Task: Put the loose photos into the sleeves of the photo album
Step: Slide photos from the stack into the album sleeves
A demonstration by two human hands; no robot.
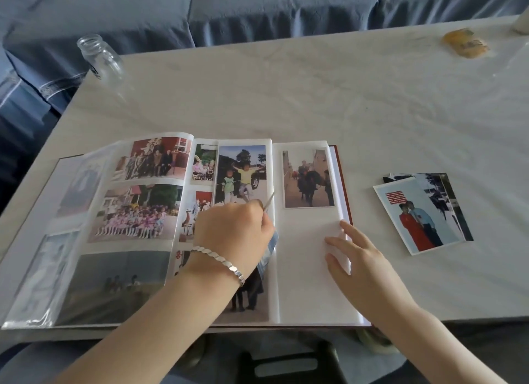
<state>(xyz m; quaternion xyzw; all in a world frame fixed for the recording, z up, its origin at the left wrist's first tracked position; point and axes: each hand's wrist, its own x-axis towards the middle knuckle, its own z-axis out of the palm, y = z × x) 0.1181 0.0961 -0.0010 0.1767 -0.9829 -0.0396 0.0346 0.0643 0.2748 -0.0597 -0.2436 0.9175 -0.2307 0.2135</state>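
Photo (268, 247) is pinched edge-on by the left grip (232, 229) over the middle of the open album (337, 177); the right grip (357, 257) is laid flat on the right page (303, 283). Creasing is risked if the photo is pushed in askew.

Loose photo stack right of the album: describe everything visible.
The small stack of loose glossy photo prints lies flat, face up, on the white table, right of the open photo album and apart from it. Top print: white border, two standing people, one in red, red symbol above. Darker prints fan out beneath, along its top and right edges. Slightly rotated. Only the table touches it.
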